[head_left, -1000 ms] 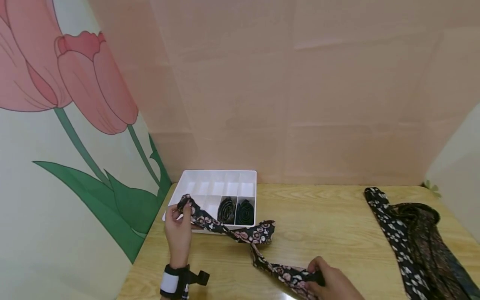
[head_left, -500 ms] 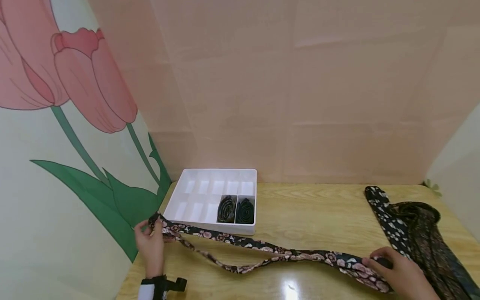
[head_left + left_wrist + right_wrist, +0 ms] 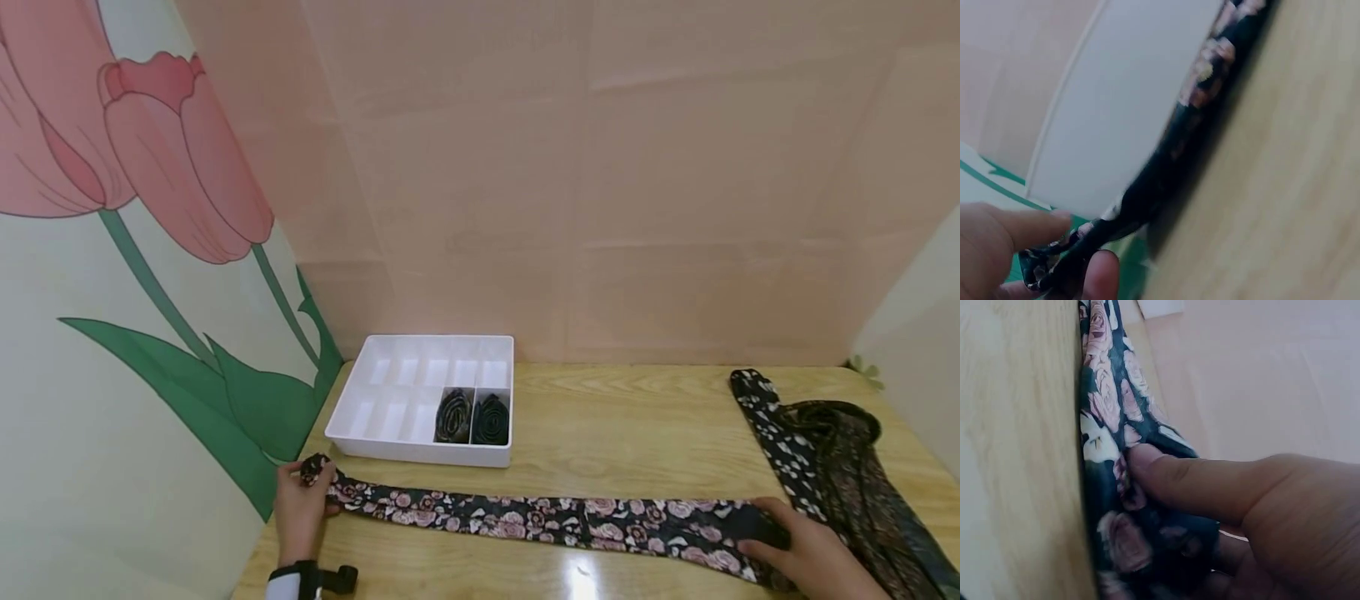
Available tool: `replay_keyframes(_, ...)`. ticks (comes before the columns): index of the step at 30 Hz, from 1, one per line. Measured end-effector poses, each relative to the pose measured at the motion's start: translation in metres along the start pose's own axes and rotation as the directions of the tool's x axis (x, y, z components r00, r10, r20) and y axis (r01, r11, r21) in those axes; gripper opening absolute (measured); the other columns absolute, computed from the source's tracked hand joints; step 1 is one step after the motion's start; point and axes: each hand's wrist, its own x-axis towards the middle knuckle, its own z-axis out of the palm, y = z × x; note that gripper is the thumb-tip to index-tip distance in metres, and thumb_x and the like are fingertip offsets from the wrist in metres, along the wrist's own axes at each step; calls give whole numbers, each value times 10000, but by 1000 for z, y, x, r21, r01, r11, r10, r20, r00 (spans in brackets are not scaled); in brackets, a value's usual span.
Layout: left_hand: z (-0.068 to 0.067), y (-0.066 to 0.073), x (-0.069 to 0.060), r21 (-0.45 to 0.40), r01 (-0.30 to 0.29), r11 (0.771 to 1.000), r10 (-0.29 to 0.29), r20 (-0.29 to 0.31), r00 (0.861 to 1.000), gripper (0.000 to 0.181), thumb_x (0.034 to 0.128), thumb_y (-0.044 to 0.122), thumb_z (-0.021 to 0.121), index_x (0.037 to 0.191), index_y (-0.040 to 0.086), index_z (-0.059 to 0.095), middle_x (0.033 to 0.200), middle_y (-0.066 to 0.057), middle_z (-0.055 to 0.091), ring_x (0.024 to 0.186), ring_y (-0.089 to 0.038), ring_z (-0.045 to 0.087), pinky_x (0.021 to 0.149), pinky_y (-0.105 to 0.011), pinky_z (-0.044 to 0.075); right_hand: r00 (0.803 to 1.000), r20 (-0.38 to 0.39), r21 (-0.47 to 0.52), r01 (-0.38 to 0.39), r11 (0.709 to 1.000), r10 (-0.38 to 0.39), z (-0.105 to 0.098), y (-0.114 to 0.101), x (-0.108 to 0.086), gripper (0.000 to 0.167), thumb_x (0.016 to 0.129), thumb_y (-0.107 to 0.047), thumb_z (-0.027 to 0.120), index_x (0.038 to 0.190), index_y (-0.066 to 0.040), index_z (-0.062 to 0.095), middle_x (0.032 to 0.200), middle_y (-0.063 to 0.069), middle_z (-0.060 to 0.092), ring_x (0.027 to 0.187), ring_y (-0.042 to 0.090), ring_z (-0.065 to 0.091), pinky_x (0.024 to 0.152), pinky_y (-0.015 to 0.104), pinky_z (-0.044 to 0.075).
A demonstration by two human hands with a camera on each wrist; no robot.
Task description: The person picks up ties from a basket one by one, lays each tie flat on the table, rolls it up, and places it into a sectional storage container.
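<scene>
- Wall, far L: printed w/ pink tulips (image 3: 187,158), green stems & leaves.
- L hand (image 3: 298,512): thumb & fingers pinch the narrow end of the strip, which is bunched/folded there; black band (image 3: 303,577) on wrist.
- Floral strip (image 3: 517,518), qty 1, tie-like: blk ground, pink roses, wht bits. Drawn out lengthwise betw. the two hands, in front of box, at R wider & ending in a plain dk patch. Whether the mid part touches the counter (image 3: 637,442) throughout, can't tell. Handling (my est.): light, soft, limp, prob. a bit slippery; not fragile, but apt to twist or crease. Best hold: one pinch at ea. end, w/ the wide end taken across its edges so it lies flat.
- Box (image 3: 420,452), wht, divided, on counter nr back wall: 2 rows of compartments. Front row, the two at R hold rolls: dk brownish roll (image 3: 453,417), then dk green roll (image 3: 492,419), coils facing up.
- R hand (image 3: 821,550): pinches the wide end, thumb on the near face, other fingers partly hidden behind cloth.
- Far R, beside R hand, on counter: blk strip w/ wht pattern (image 3: 780,454); next to it, touching, dk brown patterned cloth (image 3: 840,450), loosely folded over at top; bluish cloth (image 3: 918,533) at its R edge.
</scene>
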Motion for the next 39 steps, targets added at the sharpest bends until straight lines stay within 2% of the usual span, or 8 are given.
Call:
replay_keyframes(5, -4, -11, 4, 66, -42, 997, 41, 11, 999, 468, 1038, 124, 592, 1364, -169, 429, 1023, -330, 665, 499, -133, 622, 469, -295, 561, 999, 23, 50, -45, 998, 44, 2, 8, -4, 1178, 829, -765, 722, 1442, 188, 401, 1304, 503, 502, 1004, 558, 639, 776, 612, 565)
replay_keyframes(12, -12, -13, 8, 150, 9, 989, -9, 1, 1000, 426, 1076, 220, 500, 1249, -169, 494, 832, -217, 705, 446, -101, 615, 508, -239, 500, 993, 106, 146, 43, 988, -59, 3, 14, -6, 1091, 856, -445, 872, 1543, 135, 255, 1406, 532, 399, 1018, 459, 676, 738, 508, 565)
replay_keyframes(17, -15, -16, 11, 138, 15, 990, -16, 4, 1000, 491, 1039, 227, 603, 1314, -163, 489, 967, -305, 717, 468, -123, 629, 505, -260, 517, 994, 77, 82, 69, 994, -75, 3, 15, -5, 1076, 880, -572, 806, 1496, 174, 335, 1366, 517, 472, 1036, 514, 673, 755, 584, 586)
replay_keyframes(20, -16, -18, 11, 118, 23, 993, -24, 8, 1000, 496, 1063, 184, 563, 1379, -175, 428, 1077, -391, 688, 475, -130, 636, 497, -268, 524, 997, 52, 57, 58, 997, -61, 6, 14, -6, 1071, 886, -620, 773, 1480, 172, 363, 1319, 491, 530, 992, 476, 690, 744, 571, 585)
replay_keyframes(26, -16, -21, 15, 65, 29, 997, -29, -1, 1000, 519, 1092, 186, 525, 1435, -177, 385, 1200, -439, 658, 475, -133, 664, 506, -271, 556, 993, -93, 28, 78, 997, -75, 12, 12, -10, 889, 985, -592, 663, 1406, 160, 446, 1189, 422, 634, 848, 362, 713, 700, 531, 579)
replay_keyframes(30, -16, -21, 17, 54, 41, 998, -42, 4, 999, 533, 1101, 198, 501, 1450, -184, 370, 1246, -459, 625, 496, -143, 676, 523, -278, 569, 996, -23, 185, 84, 979, -82, 10, 15, -11, 971, 960, -522, 739, 1534, 120, 290, 1399, 535, 402, 962, 482, 688, 735, 548, 590)
replay_keyframes(34, -17, -21, 18, 38, 55, 998, -55, -4, 998, 542, 1103, 188, 490, 1469, -189, 355, 1295, -482, 583, 510, -129, 672, 529, -277, 582, 986, 80, 329, 113, 938, -147, 7, 20, -10, 1036, 912, -264, 839, 1583, 130, 155, 1477, 570, 223, 1019, 491, 682, 747, 536, 592)
replay_keyframes(39, -18, -22, 18, 8, 53, 999, -53, 2, 999, 501, 1099, 179, 507, 1424, -181, 379, 1220, -454, 623, 506, -117, 672, 529, -284, 589, 996, -12, 142, 94, 985, -94, 8, 21, -7, 873, 953, -461, 768, 1477, 135, 406, 1369, 475, 507, 1043, 443, 695, 780, 539, 596)
